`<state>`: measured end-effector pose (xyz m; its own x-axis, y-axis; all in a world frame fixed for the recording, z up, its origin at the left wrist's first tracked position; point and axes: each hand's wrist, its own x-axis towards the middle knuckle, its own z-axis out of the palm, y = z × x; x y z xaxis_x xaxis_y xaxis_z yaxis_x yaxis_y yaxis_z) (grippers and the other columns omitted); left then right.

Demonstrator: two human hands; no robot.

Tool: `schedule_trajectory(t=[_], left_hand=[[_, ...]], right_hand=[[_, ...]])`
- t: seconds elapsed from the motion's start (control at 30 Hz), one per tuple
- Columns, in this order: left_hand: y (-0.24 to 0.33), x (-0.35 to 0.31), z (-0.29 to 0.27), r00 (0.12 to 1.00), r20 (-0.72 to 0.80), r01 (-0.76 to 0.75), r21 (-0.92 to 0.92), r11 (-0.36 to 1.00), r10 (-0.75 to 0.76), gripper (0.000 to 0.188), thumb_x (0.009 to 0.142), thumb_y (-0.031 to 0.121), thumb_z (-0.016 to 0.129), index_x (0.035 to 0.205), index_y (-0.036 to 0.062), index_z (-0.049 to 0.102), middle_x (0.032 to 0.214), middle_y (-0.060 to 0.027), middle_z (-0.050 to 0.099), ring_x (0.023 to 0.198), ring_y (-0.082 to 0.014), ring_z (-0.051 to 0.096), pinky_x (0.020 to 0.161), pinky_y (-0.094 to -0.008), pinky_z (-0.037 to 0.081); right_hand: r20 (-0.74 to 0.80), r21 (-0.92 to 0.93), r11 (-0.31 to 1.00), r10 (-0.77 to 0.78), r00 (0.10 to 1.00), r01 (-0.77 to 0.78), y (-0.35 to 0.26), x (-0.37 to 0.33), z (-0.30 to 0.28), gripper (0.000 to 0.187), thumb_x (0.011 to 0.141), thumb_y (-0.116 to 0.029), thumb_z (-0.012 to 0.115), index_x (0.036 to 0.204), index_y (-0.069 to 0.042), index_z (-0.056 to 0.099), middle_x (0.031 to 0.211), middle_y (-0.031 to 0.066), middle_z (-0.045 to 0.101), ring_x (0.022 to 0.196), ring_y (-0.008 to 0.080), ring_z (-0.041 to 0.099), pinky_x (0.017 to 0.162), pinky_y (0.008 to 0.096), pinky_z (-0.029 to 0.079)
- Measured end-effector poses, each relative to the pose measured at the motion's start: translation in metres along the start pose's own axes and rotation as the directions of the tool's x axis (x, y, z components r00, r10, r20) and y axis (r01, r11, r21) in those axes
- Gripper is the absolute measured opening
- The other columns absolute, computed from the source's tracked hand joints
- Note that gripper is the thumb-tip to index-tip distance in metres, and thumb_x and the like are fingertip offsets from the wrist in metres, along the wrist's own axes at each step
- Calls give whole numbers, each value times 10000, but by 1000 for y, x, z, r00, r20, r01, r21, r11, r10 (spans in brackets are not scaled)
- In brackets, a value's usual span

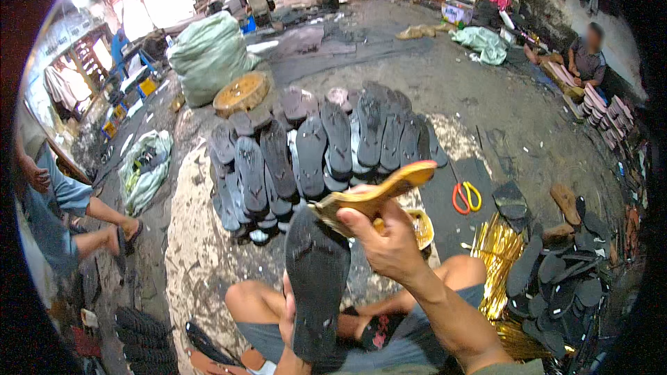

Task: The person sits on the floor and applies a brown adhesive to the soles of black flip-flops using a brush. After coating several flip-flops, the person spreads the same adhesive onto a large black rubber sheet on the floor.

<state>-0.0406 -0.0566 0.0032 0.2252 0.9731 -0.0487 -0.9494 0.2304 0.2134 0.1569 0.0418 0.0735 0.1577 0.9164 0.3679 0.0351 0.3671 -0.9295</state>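
My left hand (286, 316) grips the edge of a black flip-flop sole (316, 292), held upright in front of my lap. In my right hand (389, 243) is a flat brush (379, 194) with a yellowish, stained handle; its head meets the toe end of the sole. Partly behind my right hand stands a yellow tub (422, 228) with amber-coloured stuff in it. Beyond the sole, many dark flip-flop soles (310, 156) lie in overlapping rows on a blotched, pale mat (191, 257).
Scissors (465, 198) with red and yellow handles lie right of the tub. Nearer are gold strips (501, 264) and a heap of black sandal parts (556, 278). A round wooden block (242, 94) and a bulging sack (212, 55) stand behind. People sit left (52, 201) and right (590, 59).
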Motion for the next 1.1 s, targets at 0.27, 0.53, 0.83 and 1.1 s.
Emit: schedule_trajectory(t=[0.27, 0.53, 0.83, 1.1], left_hand=[[10, 66, 16, 982, -9, -188, 137, 973, 191, 555, 1083, 391, 408, 1605, 318, 232, 1517, -152, 450, 1262, -394, 562, 974, -578, 536], [-11, 83, 29, 991, -2, -120, 417, 901, 133, 537, 1088, 476, 392, 1590, 350, 250, 1324, -148, 565, 986, -242, 667, 840, -410, 597], [3, 81, 1, 989, 9, -141, 281, 949, 145, 450, 1082, 449, 426, 1519, 365, 354, 1339, -119, 565, 1071, -257, 657, 878, -440, 596], [5, 92, -6, 998, 56, -35, 122, 992, 29, 452, 1094, 428, 400, 1534, 327, 372, 1361, -73, 578, 1144, -249, 628, 905, -451, 582]], right_hand=[[114, 4, 960, 278, 954, -280, -8, -107, 35, 309, 962, -212, 726, 1147, 27, 661, 1022, 86, 697, 957, 161, 637, 856, 308, 517], [258, -205, 904, -319, 912, 374, -8, -82, 19, 338, 834, -95, 800, 1140, -53, 663, 1031, 99, 692, 904, 288, 659, 788, 400, 508], [293, -212, 823, -462, 837, 528, 1, -74, 34, 371, 834, -153, 802, 1174, -90, 669, 1053, 73, 671, 935, 264, 656, 789, 374, 529], [311, -284, 831, -392, 866, 478, 30, -71, 23, 381, 821, -160, 818, 1163, -93, 664, 1057, 54, 679, 964, 269, 668, 791, 388, 516]])
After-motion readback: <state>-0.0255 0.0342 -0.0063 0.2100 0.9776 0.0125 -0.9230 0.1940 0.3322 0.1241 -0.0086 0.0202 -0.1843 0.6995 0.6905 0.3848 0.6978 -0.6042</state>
